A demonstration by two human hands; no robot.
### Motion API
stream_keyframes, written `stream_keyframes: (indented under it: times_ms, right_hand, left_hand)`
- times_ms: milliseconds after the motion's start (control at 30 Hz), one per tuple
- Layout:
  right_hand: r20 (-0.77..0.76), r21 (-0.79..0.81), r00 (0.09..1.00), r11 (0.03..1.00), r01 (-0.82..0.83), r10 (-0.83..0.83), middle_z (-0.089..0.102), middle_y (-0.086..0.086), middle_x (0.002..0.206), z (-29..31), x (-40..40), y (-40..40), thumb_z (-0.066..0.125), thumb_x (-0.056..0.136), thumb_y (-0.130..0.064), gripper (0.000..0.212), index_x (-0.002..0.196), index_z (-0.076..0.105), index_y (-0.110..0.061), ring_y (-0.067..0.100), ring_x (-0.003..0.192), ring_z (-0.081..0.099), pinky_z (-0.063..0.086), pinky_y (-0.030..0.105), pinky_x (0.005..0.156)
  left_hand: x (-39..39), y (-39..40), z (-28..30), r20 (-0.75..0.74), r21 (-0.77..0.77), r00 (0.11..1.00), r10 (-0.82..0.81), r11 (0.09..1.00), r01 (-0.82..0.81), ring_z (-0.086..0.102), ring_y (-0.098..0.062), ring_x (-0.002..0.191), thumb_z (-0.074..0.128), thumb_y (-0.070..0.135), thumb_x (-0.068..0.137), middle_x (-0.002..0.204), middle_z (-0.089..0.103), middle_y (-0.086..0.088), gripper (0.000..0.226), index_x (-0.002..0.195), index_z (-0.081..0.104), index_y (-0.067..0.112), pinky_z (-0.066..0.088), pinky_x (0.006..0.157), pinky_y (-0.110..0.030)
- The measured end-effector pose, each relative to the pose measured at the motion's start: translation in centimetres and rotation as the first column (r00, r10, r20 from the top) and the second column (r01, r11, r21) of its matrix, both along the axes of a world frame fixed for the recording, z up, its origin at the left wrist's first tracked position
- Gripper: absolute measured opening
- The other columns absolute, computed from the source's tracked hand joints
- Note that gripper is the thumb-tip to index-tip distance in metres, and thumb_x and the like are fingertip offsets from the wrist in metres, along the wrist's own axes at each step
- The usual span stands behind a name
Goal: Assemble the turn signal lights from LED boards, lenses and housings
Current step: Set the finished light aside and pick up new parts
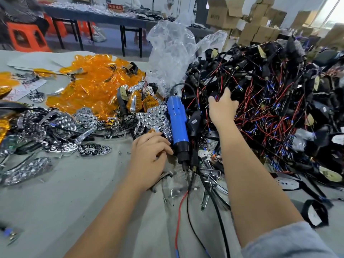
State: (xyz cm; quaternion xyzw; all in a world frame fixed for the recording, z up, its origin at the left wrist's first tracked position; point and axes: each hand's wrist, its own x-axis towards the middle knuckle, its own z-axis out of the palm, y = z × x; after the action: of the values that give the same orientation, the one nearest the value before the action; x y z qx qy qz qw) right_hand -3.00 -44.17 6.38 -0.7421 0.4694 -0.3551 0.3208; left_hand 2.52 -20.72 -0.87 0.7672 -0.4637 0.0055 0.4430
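Grey sleeve (290,241) at the bottom right, and from it the right arm stretches out across the table (55,211) into the big heap of black housings (279,101) with their red and black wires. Up there the right hand (222,107) has its fingers curled around a dark part and a clutch of wires at the near edge of that heap. Which housing it has exactly, I cannot tell; the tangle hides it.

Now the left hand (150,151), lower and nearer the middle: it rests on the grey tabletop just beside the blue electric screwdriver (177,123), fingers loosely bent, fingertips touching the tool's black nose end. It does not seem to be gripping anything.

Screwdriver lies flat, bit pointing toward the person, its cable running back into the wires. Left of it, a scatter of chrome reflector pieces (61,125), and behind those a mound of amber lenses (93,81). A crumpled clear plastic bag (171,53) stands up between the lenses and the housings. Loose red and black wires (186,211) trail down the table between the two arms.
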Motion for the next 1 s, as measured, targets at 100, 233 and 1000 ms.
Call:
stream_keyframes:
  times_ms: [100, 233, 1000]
  right_hand:
    - [-0.017, -0.044, 0.999, 0.998, 0.038, -0.039, 0.060, 0.011, 0.100, -0.9, 0.4, 0.3, 0.038, 0.105, -0.027, 0.023, 0.103, 0.056, -0.013, 0.031, 0.096, 0.056, 0.037, 0.034, 0.070]
    - [0.190, -0.030, 0.982, 0.999, 0.025, -0.019, 0.038, -0.005, 0.059, -1.0, -0.8, 2.8, 0.048, 0.097, -0.022, 0.035, 0.065, 0.042, -0.010, 0.015, 0.054, 0.032, 0.023, 0.032, 0.053]
    - [-0.023, -0.169, 0.998, 0.983, -0.068, 0.065, 0.052, 0.008, 0.134, 2.2, -1.2, 3.7, 0.049, 0.097, -0.010, 0.038, 0.135, 0.054, -0.010, 0.022, 0.112, 0.055, 0.035, 0.019, 0.087]
  left_hand:
    - [-0.1, 0.0, 0.0, 0.000, -0.001, 1.000, 0.006, 1.000, -0.006, 0.040, 0.000, 0.121, 0.061, -0.003, 0.088, 0.102, 0.065, 0.020, 0.031, 0.082, 0.076, 0.023, 0.012, 0.107, -0.021]
    - [0.1, -0.1, 0.0, -0.027, -0.028, 1.000, 0.015, 0.999, -0.016, 0.045, -0.003, 0.120, 0.060, -0.006, 0.086, 0.097, 0.065, 0.023, 0.036, 0.079, 0.074, 0.026, 0.018, 0.110, -0.031]
    - [0.5, -0.2, -0.5, -0.112, -0.109, 0.994, 0.005, 0.994, -0.017, 0.049, -0.004, 0.118, 0.059, -0.006, 0.087, 0.094, 0.065, 0.029, 0.042, 0.077, 0.074, 0.033, 0.029, 0.110, -0.050]
